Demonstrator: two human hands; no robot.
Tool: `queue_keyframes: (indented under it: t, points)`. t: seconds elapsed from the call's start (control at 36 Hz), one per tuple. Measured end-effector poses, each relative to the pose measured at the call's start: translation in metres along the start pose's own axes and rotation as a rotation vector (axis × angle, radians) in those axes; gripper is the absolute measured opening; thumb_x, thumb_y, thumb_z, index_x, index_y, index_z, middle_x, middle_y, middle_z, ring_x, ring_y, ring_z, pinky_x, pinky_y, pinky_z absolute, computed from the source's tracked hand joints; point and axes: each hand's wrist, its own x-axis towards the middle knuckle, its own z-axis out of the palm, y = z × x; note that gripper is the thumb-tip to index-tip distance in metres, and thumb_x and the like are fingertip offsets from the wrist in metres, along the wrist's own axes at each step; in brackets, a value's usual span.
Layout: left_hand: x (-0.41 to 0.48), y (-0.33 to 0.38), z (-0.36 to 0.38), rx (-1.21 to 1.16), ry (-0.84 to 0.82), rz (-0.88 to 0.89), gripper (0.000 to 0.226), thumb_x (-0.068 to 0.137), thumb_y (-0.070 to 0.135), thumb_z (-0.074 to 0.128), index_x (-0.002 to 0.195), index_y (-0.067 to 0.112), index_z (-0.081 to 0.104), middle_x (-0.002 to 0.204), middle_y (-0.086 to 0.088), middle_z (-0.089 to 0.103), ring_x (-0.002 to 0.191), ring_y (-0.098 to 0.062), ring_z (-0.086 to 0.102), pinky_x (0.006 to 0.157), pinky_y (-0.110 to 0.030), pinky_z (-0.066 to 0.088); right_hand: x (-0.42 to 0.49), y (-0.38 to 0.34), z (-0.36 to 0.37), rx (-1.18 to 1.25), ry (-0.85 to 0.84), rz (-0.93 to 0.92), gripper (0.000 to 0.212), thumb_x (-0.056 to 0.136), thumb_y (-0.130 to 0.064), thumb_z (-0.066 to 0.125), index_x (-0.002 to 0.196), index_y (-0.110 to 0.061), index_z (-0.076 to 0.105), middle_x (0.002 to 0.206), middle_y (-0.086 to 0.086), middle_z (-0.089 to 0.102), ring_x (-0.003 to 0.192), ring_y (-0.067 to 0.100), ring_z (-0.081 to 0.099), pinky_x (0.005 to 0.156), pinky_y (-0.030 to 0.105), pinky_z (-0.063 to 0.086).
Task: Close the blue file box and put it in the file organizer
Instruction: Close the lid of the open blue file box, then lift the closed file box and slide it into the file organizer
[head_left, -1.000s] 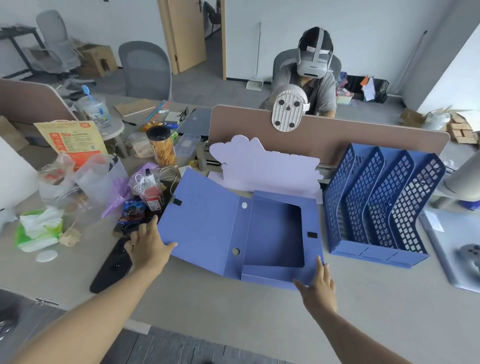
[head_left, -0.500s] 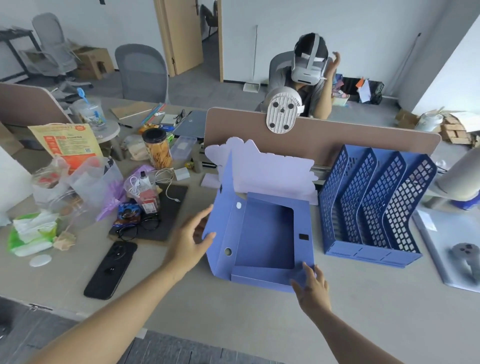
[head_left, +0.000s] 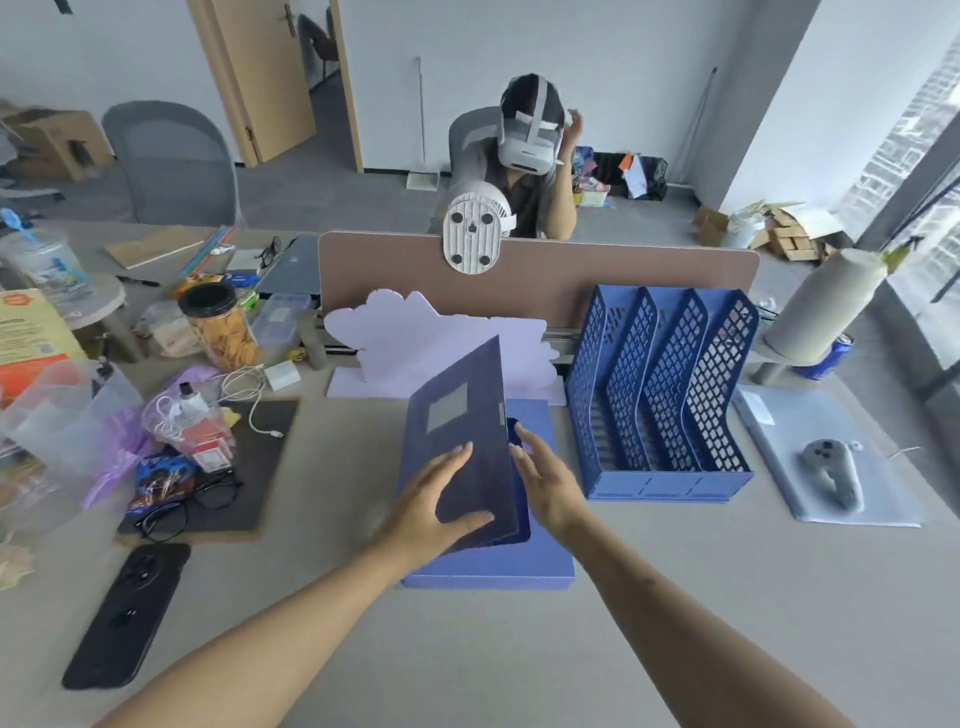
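Observation:
The blue file box (head_left: 540, 569) lies flat on the desk in front of me. Its lid (head_left: 462, 415) is swung over the tray at a steep slant, with its grey label window facing me. My left hand (head_left: 434, 501) presses flat on the outside of the lid, fingers spread. My right hand (head_left: 545, 480) is open at the lid's right edge, over the tray, fingertips close to that edge. The blue mesh file organizer (head_left: 670, 483) stands just right of the box, its slots facing me.
A lilac cloud-shaped card stand (head_left: 395, 338) is behind the box, before the brown divider (head_left: 571, 270). Left lie a black mat (head_left: 249, 488), glasses, bags, a snack jar (head_left: 223, 327) and a black phone (head_left: 124, 613). A grey controller (head_left: 831, 470) rests far right. A person with a headset sits opposite.
The lid has swung from flat open on the left, through upright, to slanting over the tray. My left hand followed it to the right; my right hand moved up from the front edge.

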Motion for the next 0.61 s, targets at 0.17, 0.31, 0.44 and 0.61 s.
queue_keyframes:
  t: [0.17, 0.31, 0.44, 0.61]
  points:
    - [0.037, -0.049, -0.013, 0.002, -0.029, -0.334, 0.119, 0.057, 0.074, 0.075, 0.148, 0.052, 0.002, 0.164, 0.008, 0.014, 0.15, -0.022, 0.016, 0.117, -0.053, 0.028, 0.017, -0.011, -0.013, -0.027, -0.006, 0.057, 0.056, 0.095, -0.024, 0.054, 0.147, -0.022, 0.033, 0.137, 0.004, 0.052, 0.115, 0.018, 0.053, 0.088, 0.024, 0.039]
    - [0.07, -0.147, 0.006, -0.002, -0.094, -0.484, 0.138, 0.039, 0.081, 0.08, 0.14, 0.061, -0.011, 0.158, 0.014, 0.03, 0.146, -0.022, 0.03, 0.109, -0.056, 0.04, 0.022, 0.008, -0.017, -0.099, -0.026, 0.082, 0.061, 0.091, -0.016, 0.061, 0.146, -0.019, 0.035, 0.141, 0.009, 0.048, 0.102, 0.018, 0.053, 0.089, 0.026, 0.043]
    - [0.06, -0.086, 0.002, -0.13, -0.082, -0.556, 0.138, 0.046, 0.065, 0.088, 0.154, 0.027, 0.01, 0.157, 0.004, 0.032, 0.141, -0.022, 0.038, 0.112, -0.045, 0.038, 0.025, 0.021, -0.021, -0.056, -0.012, 0.113, 0.062, 0.089, -0.019, 0.063, 0.145, -0.024, 0.038, 0.138, 0.006, 0.051, 0.104, 0.013, 0.051, 0.088, 0.024, 0.042]
    - [0.067, -0.071, 0.015, -0.025, -0.072, -0.642, 0.149, 0.041, 0.069, 0.085, 0.154, 0.029, -0.002, 0.163, -0.007, 0.009, 0.149, -0.026, 0.014, 0.117, -0.047, 0.029, 0.023, 0.041, -0.029, 0.147, -0.049, 0.147, 0.076, 0.079, -0.018, 0.076, 0.144, -0.031, 0.039, 0.141, -0.01, 0.044, 0.127, 0.003, 0.04, 0.099, 0.022, 0.032]
